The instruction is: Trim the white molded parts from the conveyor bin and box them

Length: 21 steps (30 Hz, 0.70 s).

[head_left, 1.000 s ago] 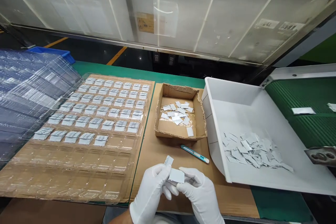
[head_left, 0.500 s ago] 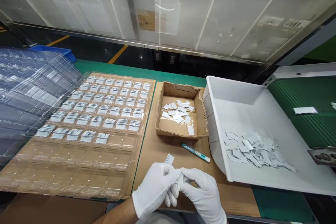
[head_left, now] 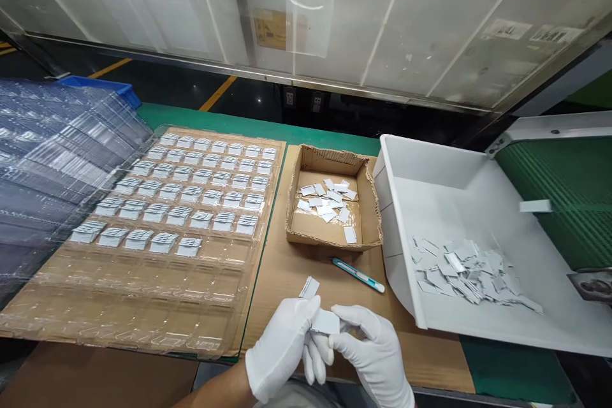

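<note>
While the left hand and right hand pinched a small white card together at bottom centre, a blue cutter lay just above.

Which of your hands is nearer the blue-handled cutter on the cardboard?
Right. The right hand lies just below the blue-handled cutter. The left hand is farther, down and to its left. Both pinch a small grey piece.

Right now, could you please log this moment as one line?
left hand: holds small grey piece | right hand: holds same piece | clear tray: partly filled
</note>
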Available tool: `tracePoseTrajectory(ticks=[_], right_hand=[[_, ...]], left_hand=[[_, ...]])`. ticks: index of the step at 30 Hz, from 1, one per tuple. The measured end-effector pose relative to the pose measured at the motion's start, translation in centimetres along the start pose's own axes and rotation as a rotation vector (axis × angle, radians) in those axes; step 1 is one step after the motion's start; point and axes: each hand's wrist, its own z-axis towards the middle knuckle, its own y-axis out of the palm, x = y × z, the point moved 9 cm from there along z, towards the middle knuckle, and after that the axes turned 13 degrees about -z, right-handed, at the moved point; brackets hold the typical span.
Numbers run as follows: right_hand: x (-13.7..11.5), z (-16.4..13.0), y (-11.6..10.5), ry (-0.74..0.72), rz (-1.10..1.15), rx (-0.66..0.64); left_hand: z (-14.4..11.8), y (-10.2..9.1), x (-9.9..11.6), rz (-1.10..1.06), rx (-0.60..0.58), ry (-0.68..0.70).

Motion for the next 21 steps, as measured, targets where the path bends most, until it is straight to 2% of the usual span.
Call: tracePoseTrajectory(ticks=[15, 21], right_hand=[[-0.47, -0.03, 0.12, 0.020, 0.004, 0.005], [-0.10, -0.18, 0.02, 0.064, -0.006, 0.018]], left_hand=[[-0.01, -0.33, -0.15, 0.006, -0.006, 0.015], [-0.20, -0.15, 0.12, 0.049, 0.037, -0.017]])
